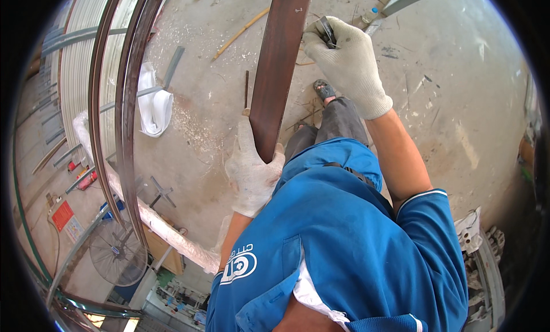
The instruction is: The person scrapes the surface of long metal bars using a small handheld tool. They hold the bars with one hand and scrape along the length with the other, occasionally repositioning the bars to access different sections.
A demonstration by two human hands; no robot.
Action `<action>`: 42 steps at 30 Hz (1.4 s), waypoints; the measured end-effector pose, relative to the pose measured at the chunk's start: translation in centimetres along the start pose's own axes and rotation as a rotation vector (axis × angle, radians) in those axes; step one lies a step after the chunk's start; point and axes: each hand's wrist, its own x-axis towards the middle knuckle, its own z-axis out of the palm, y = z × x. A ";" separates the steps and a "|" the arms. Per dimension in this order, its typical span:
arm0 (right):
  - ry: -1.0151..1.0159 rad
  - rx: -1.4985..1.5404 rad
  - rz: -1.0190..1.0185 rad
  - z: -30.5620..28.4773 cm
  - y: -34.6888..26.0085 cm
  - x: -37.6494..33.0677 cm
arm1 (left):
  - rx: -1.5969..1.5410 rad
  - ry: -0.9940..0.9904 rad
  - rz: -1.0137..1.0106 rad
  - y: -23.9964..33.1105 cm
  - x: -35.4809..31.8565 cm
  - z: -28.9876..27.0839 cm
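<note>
A long, dark reddish-brown plank (pixel 279 68) runs from the upper edge of the head view down toward my body. My left hand (pixel 250 173), in a white knit glove, is wrapped round the plank's near end, its thumb and fingers on either side. To the right of the plank, my right hand (pixel 352 60), also gloved, is closed round a small dark tool with a shiny metal part (pixel 327 32). The fist hides much of this tool, so its exact kind cannot be made out. My right fingers are close to the plank's right edge; contact there is unclear.
Long brown profiles (pixel 127 109) on metal supports stand at left, beside stacked pale strips (pixel 80 74). A white roll (pixel 154 106), a wooden stick (pixel 240 33) and shavings lie on the concrete floor. A round fan (pixel 117 253) is at lower left, a bottle (pixel 369 15) at upper right.
</note>
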 end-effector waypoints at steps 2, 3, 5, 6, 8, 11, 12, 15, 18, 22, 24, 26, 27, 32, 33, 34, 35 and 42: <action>-0.028 0.205 0.083 0.4 0.3 0.0 | 0.012 -0.004 -0.044 0.0 -0.1 0.1; -0.034 0.330 0.049 0.6 0.4 0.0 | 0.015 0.001 -0.061 0.0 -0.2 0.1; -0.017 0.555 0.068 0.8 0.7 -0.1 | 0.023 0.015 -0.031 0.0 -0.1 0.0; -0.066 0.599 0.109 0.6 0.9 -0.2 | 0.025 0.020 -0.017 0.1 -0.1 0.0; -0.162 0.685 0.195 0.2 1.3 -0.4 | 0.044 0.048 0.054 0.1 0.0 -0.1; -0.275 0.885 0.208 -0.2 2.1 -0.2 | 0.029 0.039 0.082 0.2 -0.1 -0.3; -0.300 0.974 0.274 -0.1 2.4 -0.1 | 0.002 0.041 0.086 0.2 -0.1 -0.3; -0.407 1.288 0.290 0.0 3.0 0.2 | -0.029 0.020 0.033 0.3 0.0 0.0; -0.401 1.277 0.280 -0.2 3.2 0.2 | 0.005 0.028 0.041 0.3 0.0 0.0; -0.231 1.108 0.348 -0.9 3.0 0.4 | -0.064 -0.030 -0.034 0.3 0.1 -0.1; -0.228 1.145 0.361 -0.9 2.8 0.6 | -0.048 -0.050 -0.056 0.3 0.0 -0.1; -0.311 1.202 0.353 -1.0 2.6 0.9 | -0.075 -0.017 -0.035 0.5 0.0 0.3; -0.304 1.292 0.324 -1.2 2.6 1.2 | -0.088 -0.012 -0.036 0.6 0.0 0.4; -0.255 1.481 0.126 -4.7 3.2 3.4 | -0.115 -0.050 -0.107 0.3 0.0 -0.1; -0.227 1.398 0.087 -5.3 3.4 3.6 | -0.160 -0.055 -0.104 0.2 0.1 -0.3; -0.200 1.316 0.047 -5.8 3.5 3.7 | -0.253 -0.097 -0.105 0.0 0.1 -0.6; -0.173 1.235 0.006 -6.1 3.6 3.7 | -0.342 -0.139 -0.101 -0.2 0.2 -1.0; 0.022 0.556 0.082 -4.0 2.4 0.7 | -0.586 -0.303 -0.108 -0.7 0.7 -2.5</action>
